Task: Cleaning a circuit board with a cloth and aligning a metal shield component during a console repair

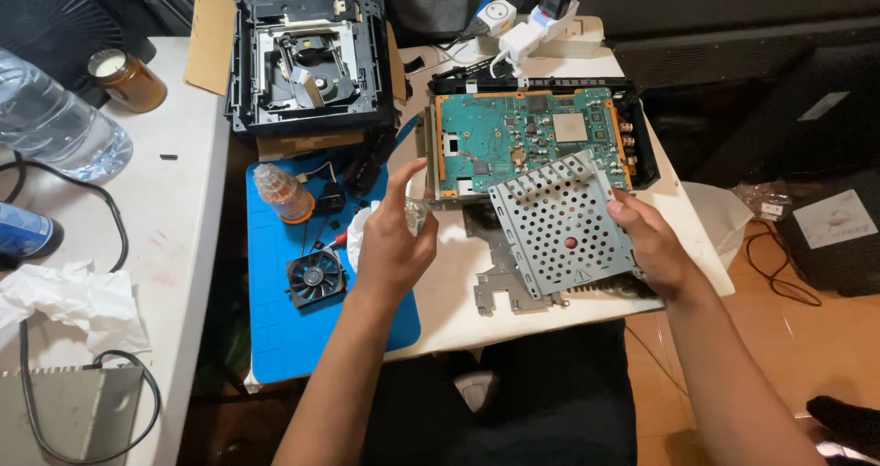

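Observation:
My right hand grips the right edge of a perforated grey metal shield plate and holds it tilted above the table, just in front of a green circuit board in a black case. My left hand hovers over the edge of the blue work mat, fingers loosely curled with the forefinger raised; it seems to pinch a small clear object, but I cannot tell what. A second flat metal bracket lies under the held plate.
A small black fan and a small orange-capped bottle lie on the mat. A disc drive assembly stands behind. A water bottle, amber jar, crumpled tissue and cable sit left. Chargers at the back.

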